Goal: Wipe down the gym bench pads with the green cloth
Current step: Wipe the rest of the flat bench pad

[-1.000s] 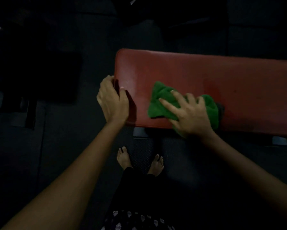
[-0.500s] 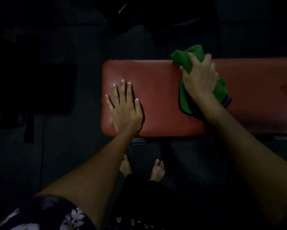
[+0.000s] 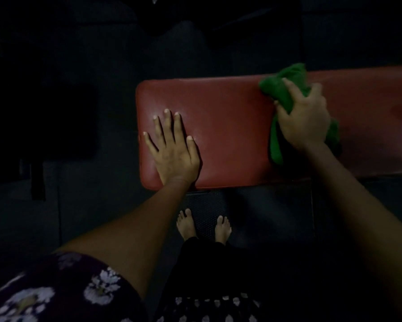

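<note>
Fingers straight and spread, your left hand (image 3: 172, 152) lies flat on the red bench pad (image 3: 230, 126), likely to brace you, while beyond it your right hand (image 3: 304, 119) grips the bunched green cloth (image 3: 281, 89) against the pad's far edge.

Left hand (image 3: 174, 152) flat on red bench pad (image 3: 230, 126); right hand (image 3: 304, 122) grips green cloth (image 3: 280, 94).
</note>
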Demonstrator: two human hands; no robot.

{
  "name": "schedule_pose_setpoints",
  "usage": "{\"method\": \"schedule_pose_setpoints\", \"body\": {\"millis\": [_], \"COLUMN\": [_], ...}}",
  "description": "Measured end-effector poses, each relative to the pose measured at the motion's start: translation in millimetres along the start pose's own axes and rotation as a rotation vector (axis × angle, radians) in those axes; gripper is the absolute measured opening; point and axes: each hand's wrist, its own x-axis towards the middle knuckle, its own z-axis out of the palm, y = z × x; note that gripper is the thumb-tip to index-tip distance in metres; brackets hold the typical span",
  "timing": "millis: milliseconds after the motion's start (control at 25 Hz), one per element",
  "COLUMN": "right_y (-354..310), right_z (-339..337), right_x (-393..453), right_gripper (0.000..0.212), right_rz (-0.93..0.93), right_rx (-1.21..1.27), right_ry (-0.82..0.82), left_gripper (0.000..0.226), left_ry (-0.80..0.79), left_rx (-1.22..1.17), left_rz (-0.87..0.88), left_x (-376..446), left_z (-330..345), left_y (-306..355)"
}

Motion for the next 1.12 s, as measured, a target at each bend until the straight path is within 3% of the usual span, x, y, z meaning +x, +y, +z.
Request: {"method": "schedule_pose_setpoints", "body": {"millis": [80,120,240,320,400,480,560,600,640,720,800,840,880,1000,1040,1120], "right_y": [-19.1,-36.5,-67.8,-37.1,19.9,55.0,49.6,36.0,22.2,18.1,66.8,95.0,117.9,132.4,119.2,97.2], "right_z": [7.1,12.2,22.6,22.5,13.4,0.6,1.8,6.0,8.6,12.7,9.6,1.4,-6.4,-18.4,-17.7,-15.6], "right_x": [-13.5,-25.5,-68.7,-87.5,-78.7,-63.7,-54.2,-56.8,-63.0,-80.1,-76.1,-63.6,-50.1,-28.2,-26.5,-28.3], "right_gripper": [0.053,0.053,0.053,0.048,0.051,0.052,0.051,0.052,0.053,0.051,0.053,0.054,0.053,0.051,0.052,0.051], "right_rz": [0.192,0.177,-0.242,-0.549,-0.638,-0.443,-0.106,-0.044,-0.109,-0.489,-0.792,-0.797,-0.688,-0.023,-0.01,-0.389], "right_rx": [0.007,0.001,-0.005,-0.051,-0.089,-0.056,-0.004,0.02,0.029,0.018,-0.069,-0.087,-0.079,0.002,-0.012,-0.063], "right_ry": [0.041,0.034,-0.005,-0.027,-0.02,0.017,0.004,-0.012,-0.026,-0.041,-0.075,-0.094,-0.097,-0.058,-0.054,-0.065], "left_gripper": [0.061,0.061,0.06,0.061,0.062,0.062,0.061,0.06,0.059,0.059,0.059,0.062,0.066,0.07,0.068,0.062], "left_ry": [-0.005,-0.011,-0.01,-0.011,-0.017,-0.023,-0.025,-0.028,-0.028,-0.035,-0.076,-0.095,-0.097,-0.075,-0.085,-0.114], "left_rx": [0.004,0.005,0.01,0.013,0.023,0.023,0.027,0.026,0.021,-0.002,-0.031,-0.021,-0.004,-0.084,-0.123,-0.128], "left_rz": [0.001,0.004,0.006,0.0,-0.012,-0.021,-0.013,-0.014,-0.019,-0.033,-0.109,-0.164,-0.2,-0.094,-0.042,0.018], "left_x": [2.1,1.2,0.6,-0.1,0.0,-0.3,0.2,0.1,-0.1,0.9,4.0,4.4,3.1,-12.1,-18.8,-30.3], "left_z": [-1.8,-2.2,-1.7,-2.3,-3.2,-4.4,-6.0,-6.6,-7.1,-11.1,-18.7,-19.2,-16.9,1.8,10.6,27.0], "left_y": [1.3,1.3,0.4,-0.3,-0.5,0.7,1.2,1.0,0.7,1.0,9.3,20.1,36.1,103.7,124.7,153.4]}}
